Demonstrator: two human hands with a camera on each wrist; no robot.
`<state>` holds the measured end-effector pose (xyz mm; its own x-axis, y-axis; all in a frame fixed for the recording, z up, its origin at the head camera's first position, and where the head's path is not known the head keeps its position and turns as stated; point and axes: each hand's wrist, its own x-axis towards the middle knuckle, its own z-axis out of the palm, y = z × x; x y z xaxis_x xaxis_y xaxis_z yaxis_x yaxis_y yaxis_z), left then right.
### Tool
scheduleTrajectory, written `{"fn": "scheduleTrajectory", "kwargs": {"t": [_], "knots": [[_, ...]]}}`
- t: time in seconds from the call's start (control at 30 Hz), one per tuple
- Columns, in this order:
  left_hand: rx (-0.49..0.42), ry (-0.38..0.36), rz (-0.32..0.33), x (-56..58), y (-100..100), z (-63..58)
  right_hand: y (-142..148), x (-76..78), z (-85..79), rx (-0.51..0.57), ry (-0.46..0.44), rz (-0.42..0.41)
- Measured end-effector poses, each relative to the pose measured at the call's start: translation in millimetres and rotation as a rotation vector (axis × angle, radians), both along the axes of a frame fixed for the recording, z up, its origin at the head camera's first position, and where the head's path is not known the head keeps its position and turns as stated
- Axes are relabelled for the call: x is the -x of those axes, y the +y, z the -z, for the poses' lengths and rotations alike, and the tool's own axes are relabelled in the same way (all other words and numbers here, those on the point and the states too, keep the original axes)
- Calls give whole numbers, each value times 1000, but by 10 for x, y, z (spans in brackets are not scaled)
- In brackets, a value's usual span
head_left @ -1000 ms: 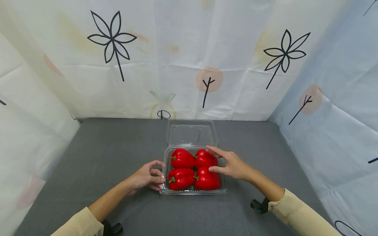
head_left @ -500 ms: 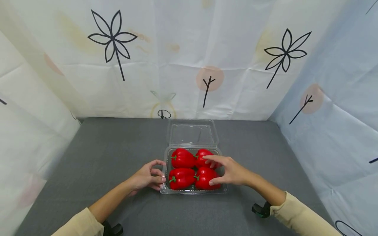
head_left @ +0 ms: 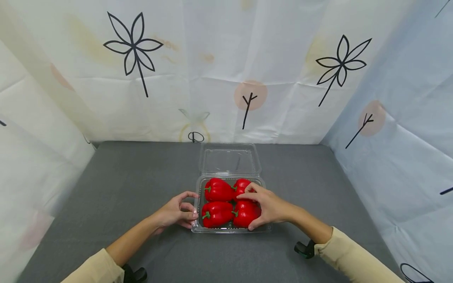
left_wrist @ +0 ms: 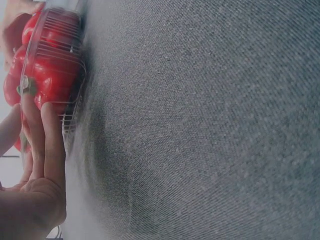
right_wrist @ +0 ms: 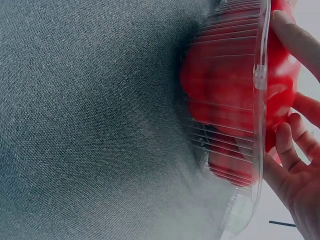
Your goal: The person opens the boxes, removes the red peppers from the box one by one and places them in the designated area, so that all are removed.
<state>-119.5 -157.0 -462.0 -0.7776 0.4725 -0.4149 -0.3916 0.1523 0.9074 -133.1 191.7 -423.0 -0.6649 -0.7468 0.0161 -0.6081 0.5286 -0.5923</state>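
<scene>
Red bell peppers (head_left: pixel 219 190), four of them, sit in a clear box (head_left: pixel 231 230) on a grey cloth (head_left: pixel 141 169).
Head view: the right hand (head_left: pixel 270 206) curls thumb and fingers around the near-right pepper (head_left: pixel 243 215); the left hand (head_left: pixel 175 212), loosely bent, holds the box's left rim; the lid (head_left: pixel 230 159) lies open behind. Left wrist view: fingers line the ribbed wall, thumb by the rim, though haze makes firmness hard to judge. Right wrist view: the pepper rises above the rim.

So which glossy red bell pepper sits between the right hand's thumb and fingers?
The near-right glossy red bell pepper in the clear plastic container; the right hand spans only that one.
</scene>
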Motion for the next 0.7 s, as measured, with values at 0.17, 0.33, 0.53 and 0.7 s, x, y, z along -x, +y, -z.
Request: {"fn": "scheduleTrajectory", "kwargs": {"t": [0.17,0.33,0.53,0.7], "knots": [[-9,-5,15,12,-6,-4,-15,8,21,-1,10,2],[-23,-2,24,4,-14,-9,-23,9,40,0,-1,9],[-49,-1,46,-9,-25,9,-26,19,56,12,-18,11],[-64,-9,47,-6,-26,28,-29,50,67,21,-63,10]]}}
